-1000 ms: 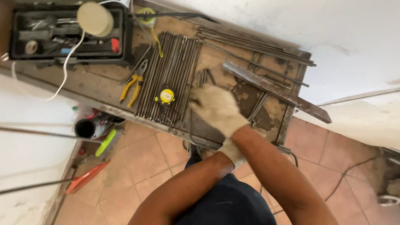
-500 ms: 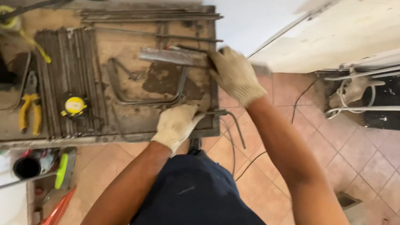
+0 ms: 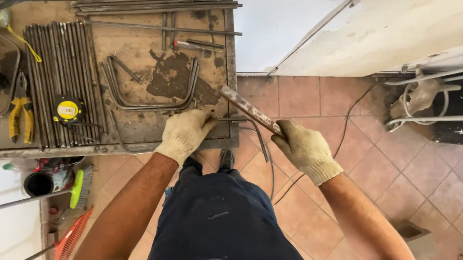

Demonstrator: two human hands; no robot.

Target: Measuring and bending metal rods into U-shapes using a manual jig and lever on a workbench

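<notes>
Hands have shifted: right hand (image 3: 306, 150) now grips the rusty lever bar (image 3: 249, 110); left hand (image 3: 185, 133) presses the bent rod (image 3: 246, 124) against the worktop (image 3: 138, 44) edge.

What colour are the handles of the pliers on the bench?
Yellow, on the pliers at the bench's left side, in the head view.

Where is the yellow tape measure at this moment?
In the head view, the yellow tape measure lies on the left part of the workbench, on top of the row of straight metal rods, just right of the yellow-handled pliers.
</notes>
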